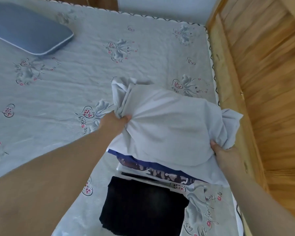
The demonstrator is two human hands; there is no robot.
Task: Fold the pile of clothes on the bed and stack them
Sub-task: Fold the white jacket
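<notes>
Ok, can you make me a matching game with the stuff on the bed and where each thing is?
Things:
1. pillow
2. white cloth
3. black clothes
4. patterned garment

Places:
A. nearest the camera, folded on the bed
B. far left corner of the bed
C. under the white cloth, on the stack
D. gripped by the left hand and right hand

Pairs: 1-B, 2-D, 3-A, 4-C
</notes>
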